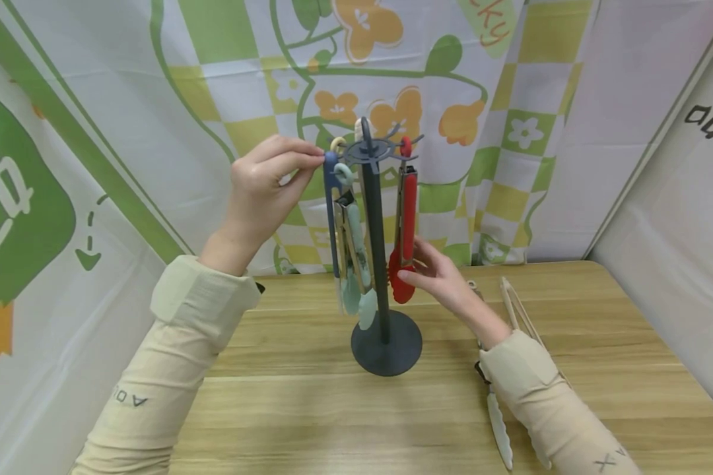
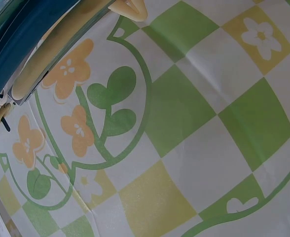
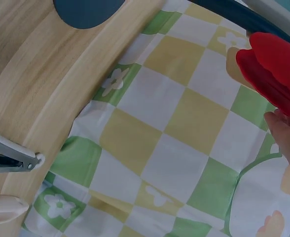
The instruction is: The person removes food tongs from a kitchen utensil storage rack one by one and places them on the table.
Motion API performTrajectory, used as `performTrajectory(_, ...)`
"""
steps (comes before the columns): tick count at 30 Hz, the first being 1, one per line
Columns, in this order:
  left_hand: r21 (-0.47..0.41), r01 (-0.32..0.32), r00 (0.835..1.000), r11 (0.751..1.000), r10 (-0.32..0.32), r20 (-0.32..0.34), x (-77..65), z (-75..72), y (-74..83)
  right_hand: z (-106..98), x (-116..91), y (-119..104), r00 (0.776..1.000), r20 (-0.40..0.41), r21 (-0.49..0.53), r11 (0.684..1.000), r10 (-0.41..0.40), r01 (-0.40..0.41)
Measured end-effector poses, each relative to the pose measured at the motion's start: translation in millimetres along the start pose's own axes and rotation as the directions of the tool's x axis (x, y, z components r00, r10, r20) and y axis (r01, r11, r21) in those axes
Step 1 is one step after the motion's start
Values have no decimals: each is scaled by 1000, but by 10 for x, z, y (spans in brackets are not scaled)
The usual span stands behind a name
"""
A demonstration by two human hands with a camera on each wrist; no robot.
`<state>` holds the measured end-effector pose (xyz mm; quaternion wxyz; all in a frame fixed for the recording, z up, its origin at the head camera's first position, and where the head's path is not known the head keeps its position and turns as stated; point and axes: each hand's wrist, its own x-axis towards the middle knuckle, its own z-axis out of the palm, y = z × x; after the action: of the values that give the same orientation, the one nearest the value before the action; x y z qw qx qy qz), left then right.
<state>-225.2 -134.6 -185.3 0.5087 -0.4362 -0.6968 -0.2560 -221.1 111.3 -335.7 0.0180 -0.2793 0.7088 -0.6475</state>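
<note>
A dark rotating-style rack with hooks around its top stands on a round base (image 1: 386,356), several tongs hanging from it. At its upper left, my left hand (image 1: 270,178) pinches the top end of the blue tongs (image 1: 329,198). Beside them hang mint-green tongs (image 1: 357,231), and cream tongs (image 2: 51,59) show partly behind the blue ones. On the right side hang red tongs (image 1: 409,211) by their loop. My right hand (image 1: 442,277) holds their red head low down, thumb in front and fingers partly hidden behind.
Tongs with whitish tips (image 1: 499,429) lie on the wooden table (image 1: 309,409) at the right, partly under my right forearm. Beige tongs (image 1: 511,303) lie next to them. A patterned cloth (image 1: 249,86) hangs behind the table.
</note>
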Motion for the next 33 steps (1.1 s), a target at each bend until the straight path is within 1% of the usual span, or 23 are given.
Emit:
performTrajectory(5, 1, 1, 1000, 1000, -1, 4, 4, -6, 4, 22, 18, 1, 1000, 2, 5, 1000, -12, 12)
performTrajectory(16, -2, 5, 1000, 1000, -5, 7, 5, 2, 2, 21, 0, 6, 999, -32, -42, 999, 10, -12)
performTrajectory(24, 0, 7, 1000, 1000, -7, 12, 11, -7, 7, 8, -34, 2, 998, -51, -23, 999, 27, -28)
performTrajectory(29, 0, 7, 1000, 1000, -7, 9, 5, -7, 5, 6, -51, 0, 999, -43, -6, 1000, 21, -21)
performTrajectory(33, -3, 9, 1000, 1000, -9, 10, 0, -6, 5, 7, -57, -2, 999, -43, -13, 1000, 11, -11)
